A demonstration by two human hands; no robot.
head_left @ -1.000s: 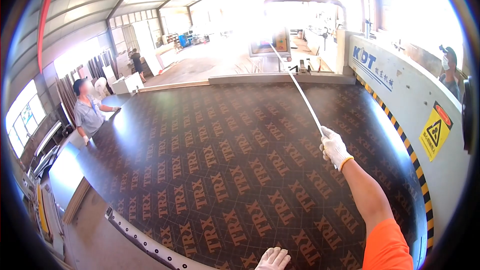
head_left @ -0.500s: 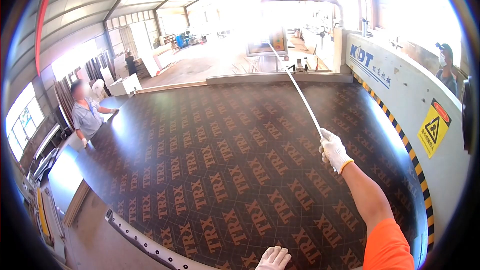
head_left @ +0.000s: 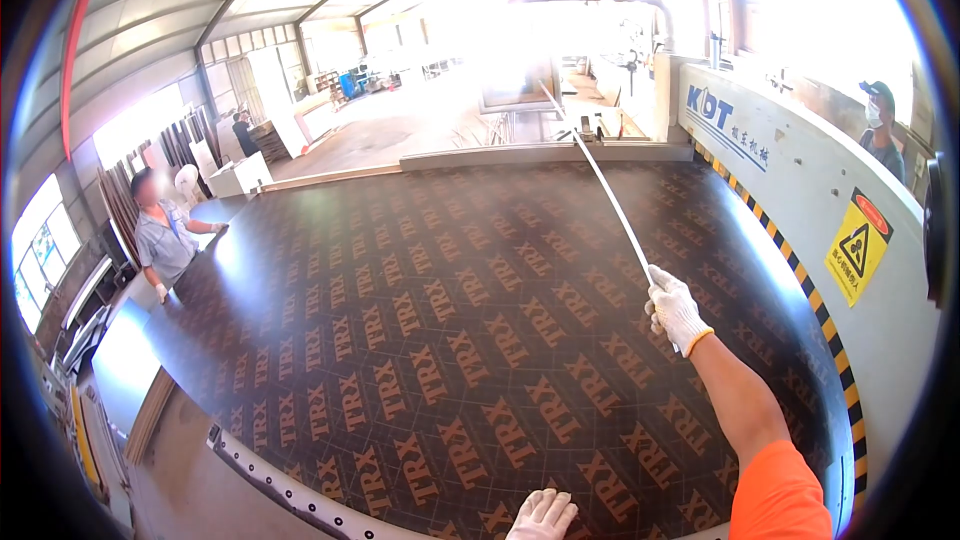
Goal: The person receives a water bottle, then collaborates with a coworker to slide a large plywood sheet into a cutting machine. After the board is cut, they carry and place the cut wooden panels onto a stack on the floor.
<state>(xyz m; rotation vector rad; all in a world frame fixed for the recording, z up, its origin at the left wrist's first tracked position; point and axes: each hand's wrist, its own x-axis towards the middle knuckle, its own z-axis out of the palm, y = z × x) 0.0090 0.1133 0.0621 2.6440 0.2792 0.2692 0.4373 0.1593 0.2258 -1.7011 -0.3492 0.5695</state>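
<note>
In my right hand, gloved in white with a yellow cuff, the fingers are wrapped round a long thin white rod. The rod slants up and away across the dark panel; its far end overlaps a control box in the view, and I cannot tell if they touch. My left hand, also gloved, lies flat with fingers stretched on the near edge of a large dark board printed with orange-brown TRX marks.
Along the right runs a grey KDT machine beam with a warning sign and black-yellow striping. At the left edge, a co-worker has both hands at the board. A masked person stands behind the beam. Stacked boards lie at lower left.
The view has shifted slightly. My right hand, still round the rod, appears a little lower and farther right. The left hand stays flat at the board's near edge.
</note>
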